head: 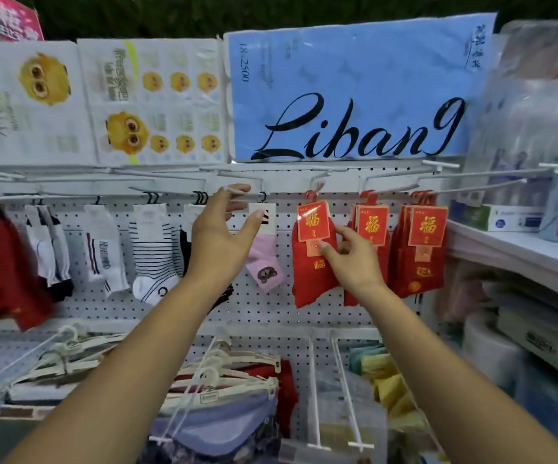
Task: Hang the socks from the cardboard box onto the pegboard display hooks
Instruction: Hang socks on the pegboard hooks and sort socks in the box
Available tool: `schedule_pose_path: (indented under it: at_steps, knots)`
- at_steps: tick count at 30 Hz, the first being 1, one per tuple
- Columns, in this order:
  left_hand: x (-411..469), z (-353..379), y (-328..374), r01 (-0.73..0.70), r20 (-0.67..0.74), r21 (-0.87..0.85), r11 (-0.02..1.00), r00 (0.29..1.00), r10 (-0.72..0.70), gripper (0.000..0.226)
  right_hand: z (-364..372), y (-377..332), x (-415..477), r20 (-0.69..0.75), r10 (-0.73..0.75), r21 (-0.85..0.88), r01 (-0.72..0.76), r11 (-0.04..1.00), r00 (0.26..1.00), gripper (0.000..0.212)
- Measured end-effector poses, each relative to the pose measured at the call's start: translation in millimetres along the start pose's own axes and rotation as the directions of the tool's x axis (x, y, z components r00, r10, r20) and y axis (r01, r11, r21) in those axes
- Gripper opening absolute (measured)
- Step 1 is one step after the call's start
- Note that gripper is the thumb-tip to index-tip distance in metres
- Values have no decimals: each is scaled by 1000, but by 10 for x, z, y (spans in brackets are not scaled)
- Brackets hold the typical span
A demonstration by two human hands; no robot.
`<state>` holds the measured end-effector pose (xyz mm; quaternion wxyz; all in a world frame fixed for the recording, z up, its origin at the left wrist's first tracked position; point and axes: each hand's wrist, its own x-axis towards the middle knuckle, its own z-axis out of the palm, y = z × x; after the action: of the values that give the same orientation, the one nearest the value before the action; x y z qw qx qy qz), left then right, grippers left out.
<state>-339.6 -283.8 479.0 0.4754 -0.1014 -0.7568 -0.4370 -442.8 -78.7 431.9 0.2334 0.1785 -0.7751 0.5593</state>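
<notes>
Centre of the frame shows the red socks (309, 279) hanging by a red hanger on a pegboard (264, 313) hook. The right hand (354, 262) pinches this pair at its right edge, thumb and fingers curled on it, just under the gold-printed card. The left hand (220, 239) is spread open, fingertips at the tip of a white hook (250, 194), next to the pink sock (266, 262).

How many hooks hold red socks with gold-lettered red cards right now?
3: the left bunch, pinched by the right hand; the middle bunch, just behind that hand; the right bunch, nearest the shelf. Pairs stacked behind may be hidden.
</notes>
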Motion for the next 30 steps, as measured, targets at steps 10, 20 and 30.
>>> schedule_pose_path:
  at_steps: [10, 20, 30]
  knots:
    - [-49, -22, -109, 59, 84, -103, 993, 995, -51, 51, 151, -12, -138, -60, 98, -158, -106, 982, 993, 58]
    - [-819, -26, -381, 195, 298, -201, 960, 946, -130, 46, 44, -67, -1114, -118, 108, -289, -138, 947, 987, 49]
    - [-2009, 251, 80, 255, 681, -413, 874, 724, 111, 24, -597, -116, -3193, -447, 90, -570, -360, 738, 890, 35]
